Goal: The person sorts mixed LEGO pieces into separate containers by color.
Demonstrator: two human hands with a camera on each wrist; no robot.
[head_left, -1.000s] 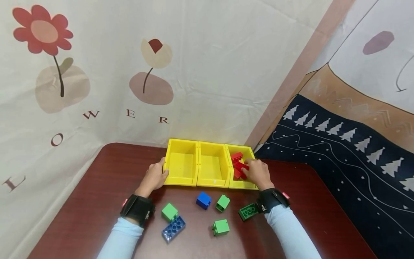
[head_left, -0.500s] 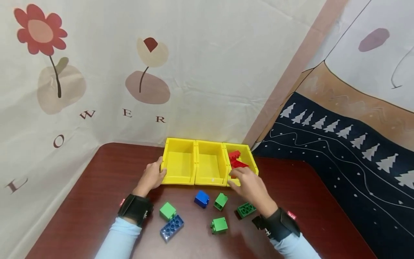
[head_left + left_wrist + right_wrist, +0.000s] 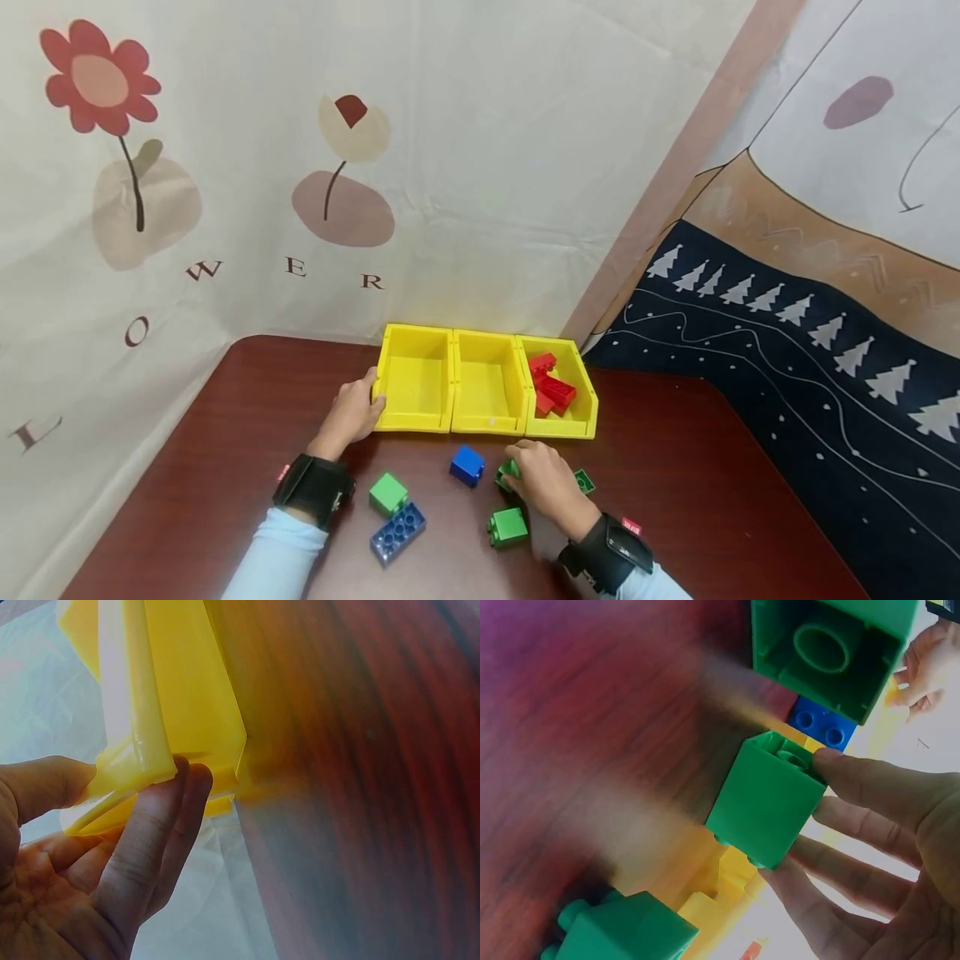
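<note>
My left hand [image 3: 351, 412] grips the side of the leftmost yellow bin [image 3: 415, 379]; in the left wrist view, thumb and fingers pinch its yellow rim [image 3: 154, 742]. Over the table, the right hand [image 3: 546, 483] holds a light green toy brick [image 3: 506, 473] near the bins. The right wrist view shows that green brick [image 3: 767, 799] between the thumb and fingertips, its studs pointing down in the picture. Several red bricks [image 3: 555, 390] lie in the rightmost yellow bin [image 3: 581, 429]. Beside the right hand, a darker green brick [image 3: 584, 481] is partly hidden.
A blue brick [image 3: 467, 465] lies left of the right hand. Another green brick [image 3: 507, 527] sits nearer the person. Toward the left, a green brick [image 3: 388, 494] touches a long dark blue brick [image 3: 397, 533]. Behind the dark red table [image 3: 247, 425] hangs a printed cloth [image 3: 487, 167].
My right hand has left the rightmost bin, where the red brick it held now lies, and has come toward me and left to a green brick. The left hand stays on the bin.
</note>
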